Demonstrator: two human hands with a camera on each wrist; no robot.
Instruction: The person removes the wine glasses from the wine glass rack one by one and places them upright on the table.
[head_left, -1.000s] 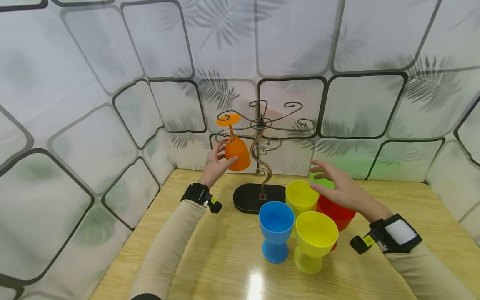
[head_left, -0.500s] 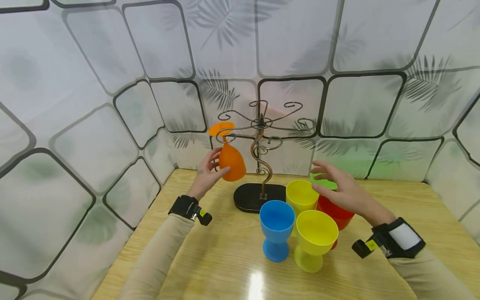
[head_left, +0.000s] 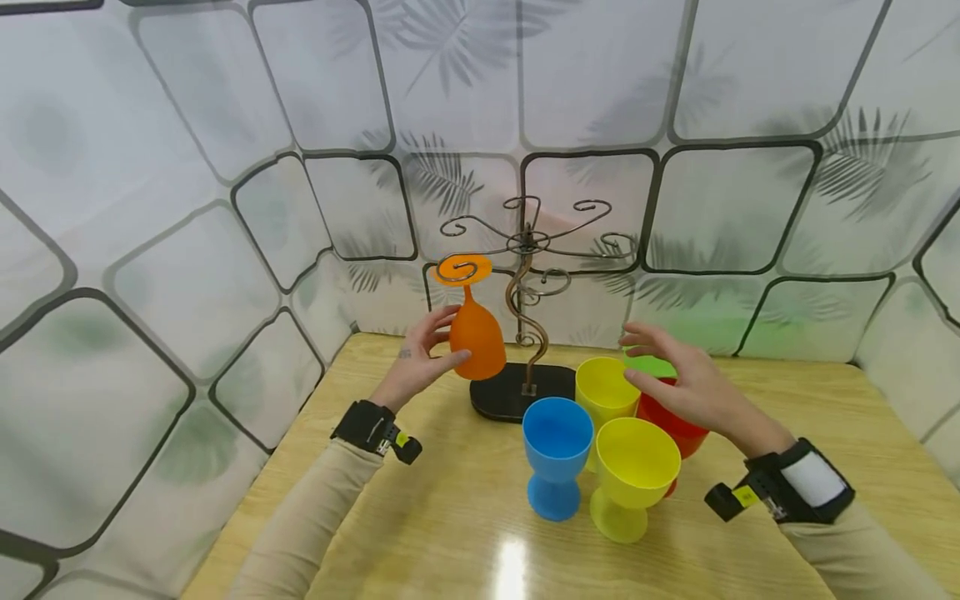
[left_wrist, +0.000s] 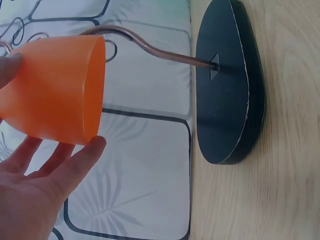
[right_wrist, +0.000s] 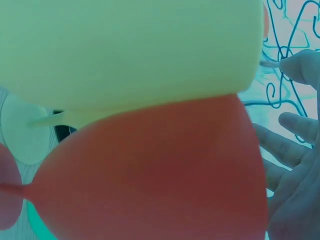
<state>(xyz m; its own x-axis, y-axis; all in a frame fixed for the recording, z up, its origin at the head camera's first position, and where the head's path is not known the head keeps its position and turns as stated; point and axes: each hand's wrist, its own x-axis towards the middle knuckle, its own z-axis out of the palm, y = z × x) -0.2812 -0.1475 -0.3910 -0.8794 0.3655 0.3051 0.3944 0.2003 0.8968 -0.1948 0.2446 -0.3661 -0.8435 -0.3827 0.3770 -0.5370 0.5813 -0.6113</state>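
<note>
An orange goblet hangs upside down in my left hand, its bowl pinched between thumb and fingers. Its foot overlaps a front-left curl of the metal stemware rack; whether the stem sits inside the curl I cannot tell. In the left wrist view the orange bowl has its rim toward the rack base. My right hand hovers with loosely extended fingers over a red goblet and a green goblet, holding nothing.
Beside the rack's black base stand a blue goblet, a front yellow goblet and a rear yellow goblet, all upright. The wooden table meets a patterned curtain behind and at the sides.
The orange goblet went down and left, then right again, with its tilt reduced; its foot is now lower, at the curl. My right hand has stayed nearly still.
</note>
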